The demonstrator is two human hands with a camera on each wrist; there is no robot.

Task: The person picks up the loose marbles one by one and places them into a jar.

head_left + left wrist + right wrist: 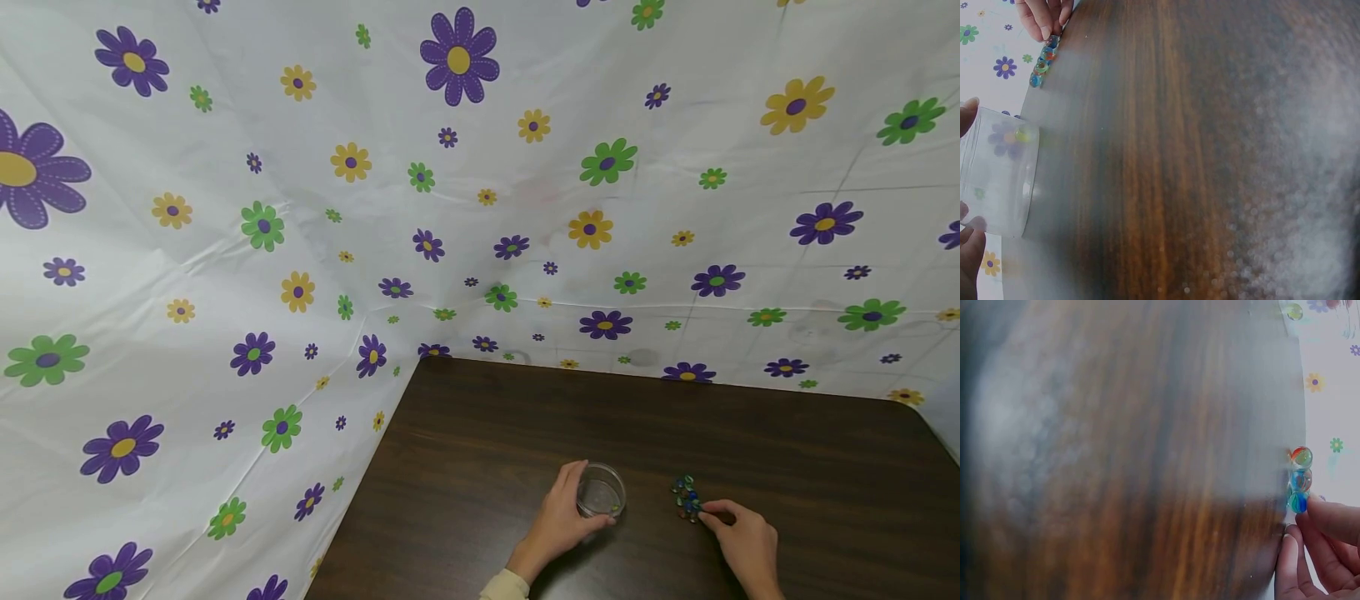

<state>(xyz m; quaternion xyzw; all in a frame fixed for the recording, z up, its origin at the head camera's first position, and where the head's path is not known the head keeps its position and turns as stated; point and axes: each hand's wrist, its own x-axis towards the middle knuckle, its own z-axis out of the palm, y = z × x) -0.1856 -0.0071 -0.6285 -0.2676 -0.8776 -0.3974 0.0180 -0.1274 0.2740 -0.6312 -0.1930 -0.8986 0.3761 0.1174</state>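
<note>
Right hand [745, 540]: thumb and finger pinch blue marble [1298, 502]; smooth, could squirt out. Pinch right beside other marbles [683, 492] on table [465, 450]; nudge could scatter them. Left hand [557, 518] grips jar [597, 496], yellow marble [615, 507] inside; careless tilt might spill it.

The desk [465, 433] has a dark brown, streaky wood-grain top with rounded far corners. A clear round container [597, 492] stands on it, and to the container's right, farther from the desk's left edge, lies a close cluster of glass marbles [687, 497], blue, green and orange-red. Both are well apart from the far edge.
</note>
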